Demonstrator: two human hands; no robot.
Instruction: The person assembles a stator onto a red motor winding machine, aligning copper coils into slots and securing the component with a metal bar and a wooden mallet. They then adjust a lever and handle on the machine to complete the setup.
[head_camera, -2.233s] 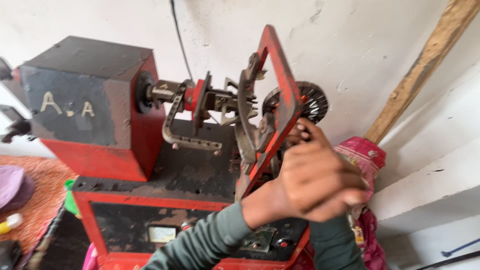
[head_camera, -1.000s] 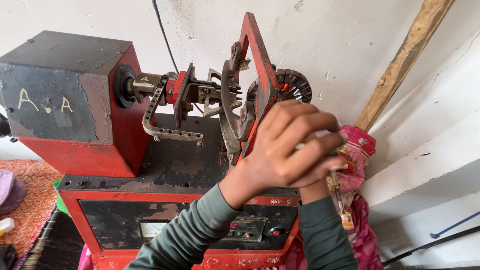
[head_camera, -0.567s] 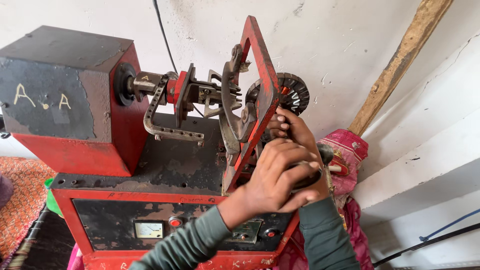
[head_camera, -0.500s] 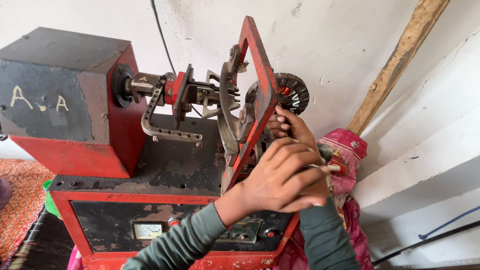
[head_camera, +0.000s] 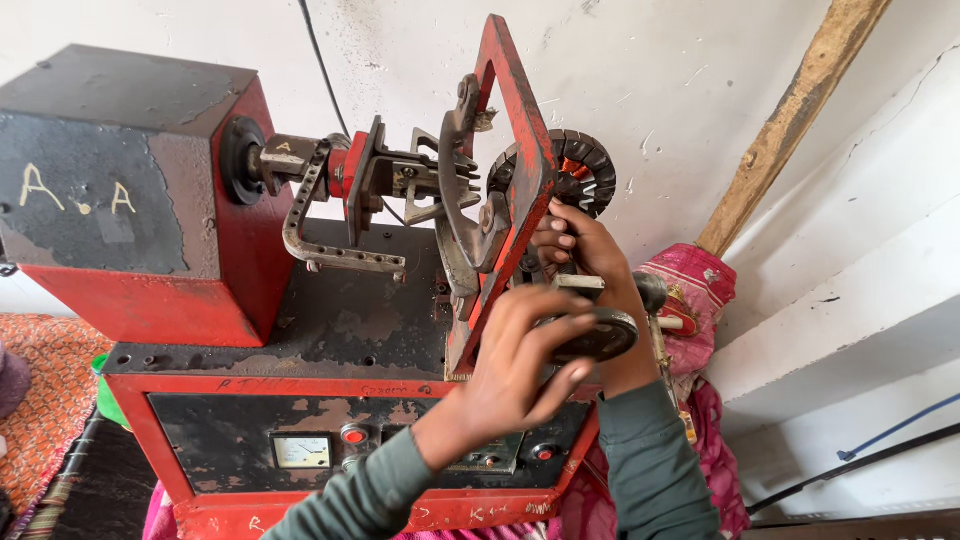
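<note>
Red frame (head_camera: 515, 150) btwn hands and spindle (head_camera: 400, 180); wood plank (head_camera: 790, 120) rt.

A red and black machine cabinet (head_camera: 330, 330) carries everything here. Its flat top is worn dark metal with screw holes. On the left of that top sits a red and black box housing (head_camera: 130, 200) with a shaft sticking out sideways. Toward the right edge a red rectangular frame (head_camera: 510, 170) stands tilted. The cabinet's front panel (head_camera: 250, 440) holds a small gauge and red buttons
</note>
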